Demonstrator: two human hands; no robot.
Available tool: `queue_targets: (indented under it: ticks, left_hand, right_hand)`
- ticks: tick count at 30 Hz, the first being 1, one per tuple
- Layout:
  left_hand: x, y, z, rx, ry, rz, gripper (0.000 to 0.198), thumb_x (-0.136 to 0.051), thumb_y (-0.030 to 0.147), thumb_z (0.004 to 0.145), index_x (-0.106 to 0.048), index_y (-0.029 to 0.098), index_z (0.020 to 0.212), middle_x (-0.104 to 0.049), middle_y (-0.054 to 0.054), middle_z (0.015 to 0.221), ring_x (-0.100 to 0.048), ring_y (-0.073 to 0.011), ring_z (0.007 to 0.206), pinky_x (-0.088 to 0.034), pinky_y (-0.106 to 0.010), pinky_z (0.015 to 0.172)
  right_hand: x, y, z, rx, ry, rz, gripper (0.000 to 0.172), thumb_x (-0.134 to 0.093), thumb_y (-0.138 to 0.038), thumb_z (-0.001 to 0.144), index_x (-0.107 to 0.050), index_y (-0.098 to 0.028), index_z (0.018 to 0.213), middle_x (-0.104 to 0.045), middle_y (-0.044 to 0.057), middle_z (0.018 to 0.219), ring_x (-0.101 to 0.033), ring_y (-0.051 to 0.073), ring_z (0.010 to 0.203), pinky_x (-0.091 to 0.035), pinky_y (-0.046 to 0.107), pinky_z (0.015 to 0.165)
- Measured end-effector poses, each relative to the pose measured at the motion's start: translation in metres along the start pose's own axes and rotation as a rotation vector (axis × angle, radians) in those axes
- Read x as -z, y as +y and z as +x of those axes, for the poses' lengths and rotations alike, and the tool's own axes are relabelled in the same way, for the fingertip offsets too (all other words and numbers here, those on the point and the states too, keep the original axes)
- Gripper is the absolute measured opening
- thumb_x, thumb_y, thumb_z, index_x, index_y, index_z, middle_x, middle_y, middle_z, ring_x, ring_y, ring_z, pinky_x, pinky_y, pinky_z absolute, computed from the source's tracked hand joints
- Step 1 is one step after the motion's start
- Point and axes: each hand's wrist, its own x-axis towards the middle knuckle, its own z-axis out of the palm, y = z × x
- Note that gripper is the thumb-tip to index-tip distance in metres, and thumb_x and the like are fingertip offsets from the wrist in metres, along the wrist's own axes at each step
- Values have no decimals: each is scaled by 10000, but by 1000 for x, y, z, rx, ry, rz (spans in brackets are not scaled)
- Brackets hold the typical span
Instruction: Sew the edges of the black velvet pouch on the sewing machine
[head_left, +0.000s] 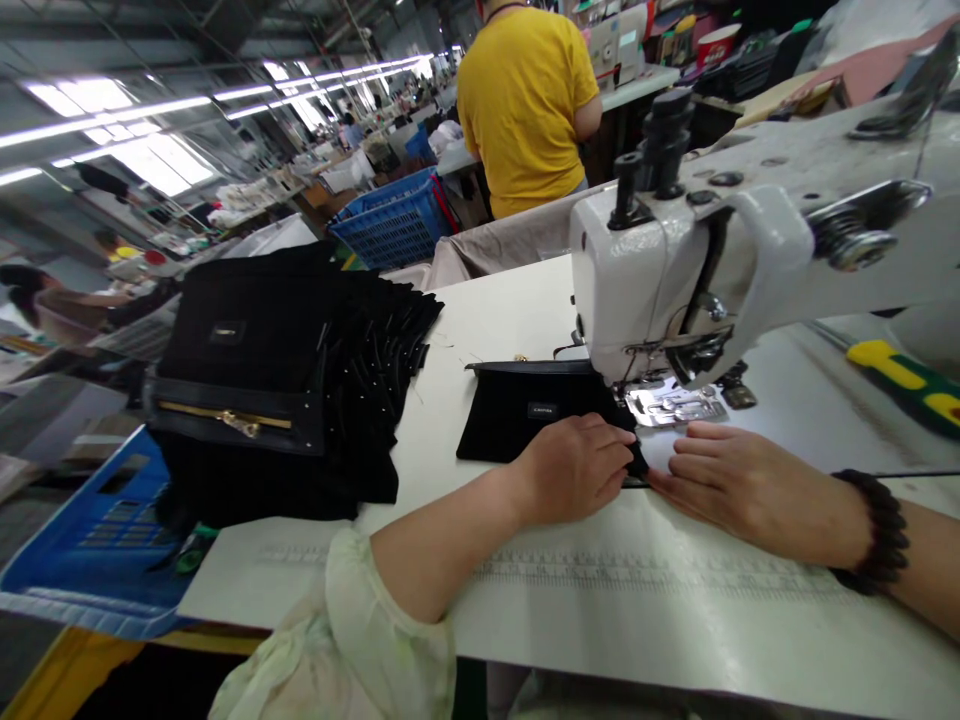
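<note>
A black fabric panel (502, 410) with a small label lies on the white sewing table, its right end beside the presser foot (671, 405) of a sewing machine (675, 250). My left hand (577, 465) rests on this panel near its right edge, fingers bent and closed on the cloth. At the same corner, just in front of the presser foot, my right hand (739, 490) grips the panel's edge with thumb and fingertips. The fingers partly hide that corner. To the left sits a thick stack of black fabric pieces (247, 360), the top one bearing a gold zipper (229, 418).
A ruler scale (570, 572) runs along the table's front. A green-and-yellow-handled tool (900, 380) lies right of the machine. Blue crates (97, 560) stand low at left and behind. Beyond the table, a person in a yellow shirt (525, 110) faces away.
</note>
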Motion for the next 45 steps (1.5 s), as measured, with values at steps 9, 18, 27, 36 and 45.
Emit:
queue_targets:
  ticks: [9,18,27,36,45]
  left_hand:
    - [1,-8,0,101,192,-342,141,-519,148,840,-655,115,853,-731,-79,943,-661,-128,851,-545,-259,798]
    - [-3,-3,-1,-63,37,19,221,-454,178,880,-668,124,869,-704,-54,991,-605,-148,852,-519,-271,797]
    - [1,1,1,-118,-40,164,236,-448,175,891,-679,127,886,-708,-38,1012,-615,-166,857,-513,-276,777]
    - [-1,-1,-2,-132,100,132,235,-469,190,900,-691,116,888,-728,-37,965,-638,-142,838,-539,-253,799]
    - [-2,-4,-2,-113,7,80,261,-437,198,921,-680,107,946,-719,-61,1020,-638,-144,912,-534,-268,829]
  right_hand:
    - [-1,2,-6,22,-42,-42,293,-325,-89,946,-610,-105,879,-531,6,637,-445,137,600,-327,334,642]
    - [1,0,-8,-7,-117,-8,296,-350,-120,948,-583,-133,766,-516,11,643,-428,145,607,-312,347,663]
    - [3,2,-6,38,-117,-22,304,-327,-99,944,-589,-134,795,-519,11,635,-427,152,598,-302,352,648]
    - [2,3,-7,52,-101,-16,290,-336,-105,942,-586,-131,797,-516,8,632,-428,158,590,-311,347,653]
    - [5,2,-7,45,-140,-28,275,-350,-100,939,-576,-134,785,-517,8,635,-432,150,588,-313,350,653]
